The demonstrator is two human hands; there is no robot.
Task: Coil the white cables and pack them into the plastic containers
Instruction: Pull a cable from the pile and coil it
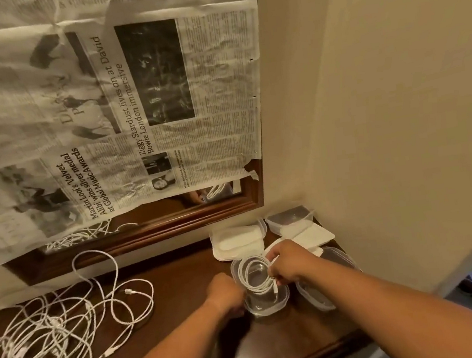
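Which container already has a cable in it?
The clear container between left hand and right hand: coiled white cable inside. The right-side container and corner container show none.

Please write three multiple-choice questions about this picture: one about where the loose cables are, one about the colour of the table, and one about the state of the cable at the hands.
1. Where does the tangle of loose cables lie?
A. On the table, left of the clear container
B. On the floor
C. On a chair

2. What colour is the table?
A. White
B. Dark brown
C. Green

3. In what state is the cable at the right hand?
A. Stretched out straight
B. Knotted into a ball
C. Coiled in a ring inside the clear container

Answers: 1 A, the tangle spreads over the table's left part. 2 B, the bare wood shows dark brown. 3 C, its white loops follow the container's inner wall.
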